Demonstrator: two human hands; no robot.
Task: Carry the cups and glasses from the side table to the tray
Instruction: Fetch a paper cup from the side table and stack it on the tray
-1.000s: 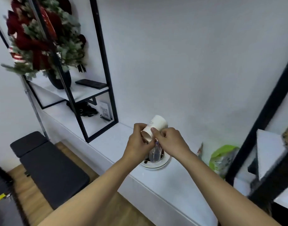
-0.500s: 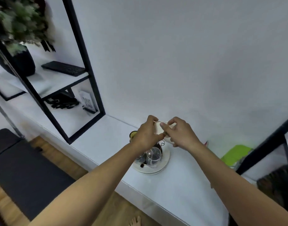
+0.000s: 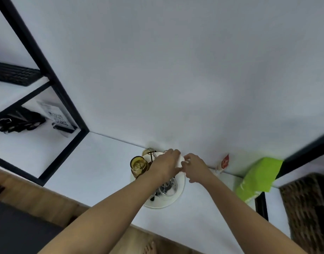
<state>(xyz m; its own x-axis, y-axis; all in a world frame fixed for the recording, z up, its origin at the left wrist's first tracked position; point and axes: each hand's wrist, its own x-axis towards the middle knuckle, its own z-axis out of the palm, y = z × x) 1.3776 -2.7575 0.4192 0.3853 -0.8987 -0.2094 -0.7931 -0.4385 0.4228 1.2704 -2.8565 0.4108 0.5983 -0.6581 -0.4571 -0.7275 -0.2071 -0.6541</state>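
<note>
Both hands have dropped from chest height to the tray on the white surface; placement looks nearly done. Left hand wraps the white cup, right hand pinches its rim from the right. Cup sits over the tray's far side, mostly hidden, plain white paper. Clear glass nearer, amber glass left.

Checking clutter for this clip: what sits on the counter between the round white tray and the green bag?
In the head view, only bare white counter between the tray and the green bag; the right forearm crosses above it. A small red-and-white packet leans against the wall behind.
</note>
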